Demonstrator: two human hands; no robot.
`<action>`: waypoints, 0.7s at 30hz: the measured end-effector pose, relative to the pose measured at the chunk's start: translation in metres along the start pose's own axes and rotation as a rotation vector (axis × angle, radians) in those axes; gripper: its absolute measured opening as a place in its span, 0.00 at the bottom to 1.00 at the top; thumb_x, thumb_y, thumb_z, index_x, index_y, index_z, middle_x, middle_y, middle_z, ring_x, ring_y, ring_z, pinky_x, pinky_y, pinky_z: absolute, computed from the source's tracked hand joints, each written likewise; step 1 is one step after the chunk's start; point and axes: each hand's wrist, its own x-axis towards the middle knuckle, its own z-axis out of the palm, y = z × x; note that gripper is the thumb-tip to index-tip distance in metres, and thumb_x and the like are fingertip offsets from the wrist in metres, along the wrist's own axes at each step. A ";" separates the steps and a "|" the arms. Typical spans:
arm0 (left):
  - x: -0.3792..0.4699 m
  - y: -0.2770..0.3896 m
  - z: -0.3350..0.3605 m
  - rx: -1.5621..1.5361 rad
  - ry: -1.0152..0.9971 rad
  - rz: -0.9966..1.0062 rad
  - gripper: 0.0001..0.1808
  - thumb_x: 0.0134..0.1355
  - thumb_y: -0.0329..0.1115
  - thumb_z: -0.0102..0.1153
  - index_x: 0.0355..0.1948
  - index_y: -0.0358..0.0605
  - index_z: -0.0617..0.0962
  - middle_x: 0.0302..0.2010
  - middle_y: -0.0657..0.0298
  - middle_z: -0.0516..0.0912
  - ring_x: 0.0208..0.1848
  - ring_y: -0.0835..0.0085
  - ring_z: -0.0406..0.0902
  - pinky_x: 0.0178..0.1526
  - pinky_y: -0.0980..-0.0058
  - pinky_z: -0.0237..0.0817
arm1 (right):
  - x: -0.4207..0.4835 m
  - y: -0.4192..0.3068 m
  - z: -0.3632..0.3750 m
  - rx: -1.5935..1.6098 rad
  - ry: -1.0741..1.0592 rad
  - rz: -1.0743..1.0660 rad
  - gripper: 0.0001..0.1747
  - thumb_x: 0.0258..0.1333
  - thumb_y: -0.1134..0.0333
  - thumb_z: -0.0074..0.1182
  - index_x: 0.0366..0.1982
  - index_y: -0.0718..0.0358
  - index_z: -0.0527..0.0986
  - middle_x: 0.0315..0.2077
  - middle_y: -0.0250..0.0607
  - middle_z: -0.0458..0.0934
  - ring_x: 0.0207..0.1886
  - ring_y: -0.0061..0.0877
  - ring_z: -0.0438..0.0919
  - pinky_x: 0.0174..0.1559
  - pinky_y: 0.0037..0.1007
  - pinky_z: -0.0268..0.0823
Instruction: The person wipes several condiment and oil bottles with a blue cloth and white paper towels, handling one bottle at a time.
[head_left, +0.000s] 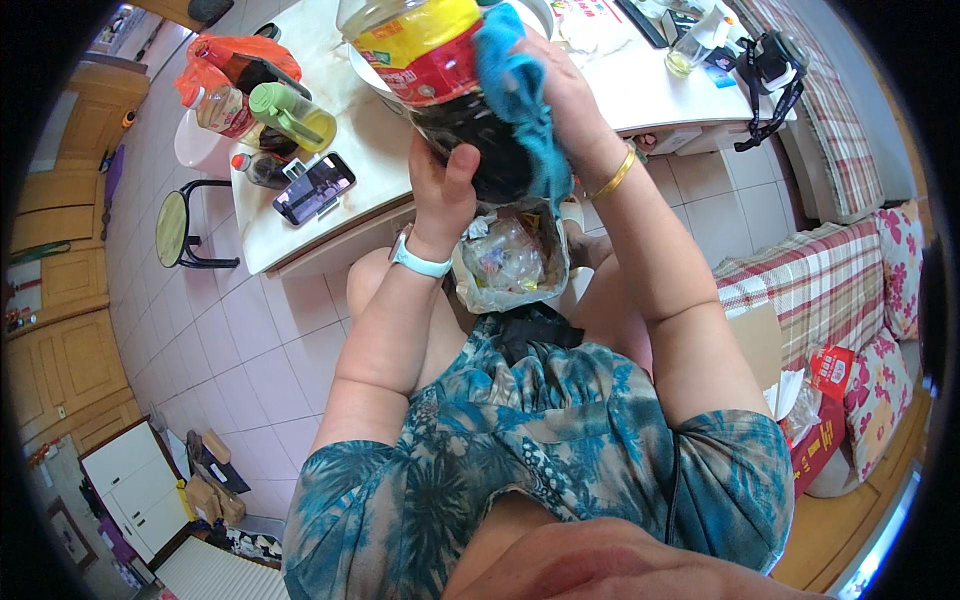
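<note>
A large clear plastic bottle (442, 97) of dark liquid, with a yellow and red label, is held up tilted over the near edge of the white table (375, 161). My left hand (444, 184) grips its lower part, the thumb lying against the side. In my right hand (559, 90) is a blue cloth (517, 97), pressed along the bottle's right side and hanging down past its end. The fingers under the cloth are partly hidden. Below the bottle, between my knees, stands a lined waste bin (510, 262) with crumpled clear plastic in it. A plate shows partly behind the bottle.
On the table's left are a green-lidded jug (296, 116), an oil bottle (221, 109), a small dark bottle (259, 169) and a propped phone (315, 189). To the right are a spray bottle (697, 45) and a strapped camera (776, 64). A stool (176, 229) stands left; a plaid sofa (810, 277) is right.
</note>
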 end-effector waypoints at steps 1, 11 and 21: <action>0.000 0.001 0.000 0.002 0.002 -0.001 0.42 0.60 0.58 0.63 0.61 0.33 0.67 0.54 0.56 0.78 0.55 0.69 0.76 0.58 0.69 0.66 | -0.010 0.004 -0.001 0.209 0.069 0.114 0.19 0.69 0.61 0.46 0.49 0.67 0.77 0.45 0.42 0.81 0.46 0.22 0.81 0.49 0.27 0.75; 0.007 -0.004 -0.010 -0.070 -0.070 -0.031 0.44 0.59 0.64 0.60 0.60 0.32 0.69 0.51 0.57 0.79 0.52 0.70 0.77 0.56 0.71 0.67 | -0.010 0.031 0.012 0.719 -0.014 0.581 0.21 0.66 0.62 0.51 0.53 0.71 0.74 0.49 0.49 0.80 0.50 0.32 0.81 0.52 0.33 0.75; 0.013 -0.005 -0.024 0.278 0.101 0.316 0.44 0.61 0.65 0.55 0.60 0.32 0.69 0.53 0.56 0.76 0.53 0.68 0.75 0.56 0.69 0.68 | -0.009 0.041 0.042 0.717 0.161 0.739 0.23 0.69 0.57 0.49 0.49 0.72 0.76 0.44 0.50 0.82 0.43 0.32 0.84 0.46 0.34 0.79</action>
